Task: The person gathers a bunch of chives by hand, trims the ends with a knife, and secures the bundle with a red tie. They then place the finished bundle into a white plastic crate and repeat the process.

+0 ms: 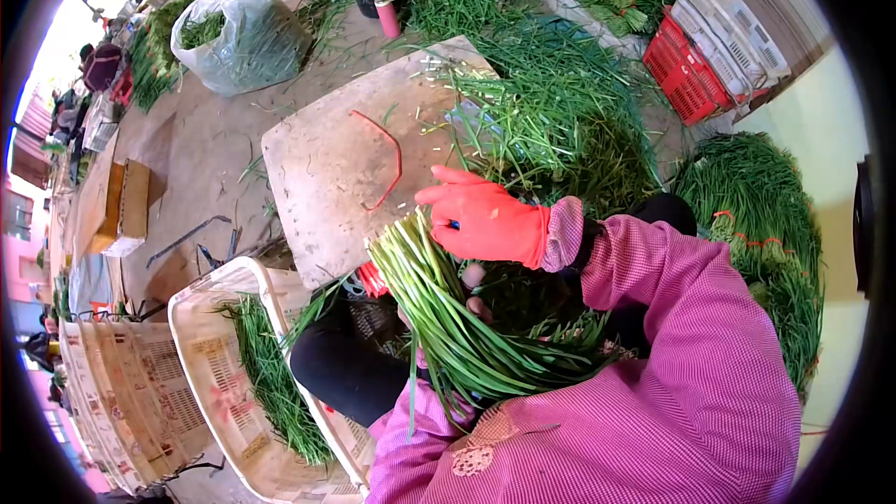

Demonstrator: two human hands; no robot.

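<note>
A bunch of long green garlic chives (448, 308) lies across my lap, its pale cut ends toward the board. My left hand (478, 306) is wrapped round it from beneath; only some fingertips show, the rest hidden by the stalks. My right hand (490, 219), in an orange-red glove, hovers by the pale ends with its fingers stretched out and apart, holding nothing I can see. A red tie strip (399, 161) lies bent on the wooden board (317, 168) in front of me. More red ties (371, 280) sit at the board's near edge.
Loose chives (560, 121) are heaped beyond the board. A white plastic basket (210, 336) stands at left, tied bundles (761, 243) at right. Farther off are a red crate (686, 70), a pink bottle (385, 14) and a plastic bag (247, 47).
</note>
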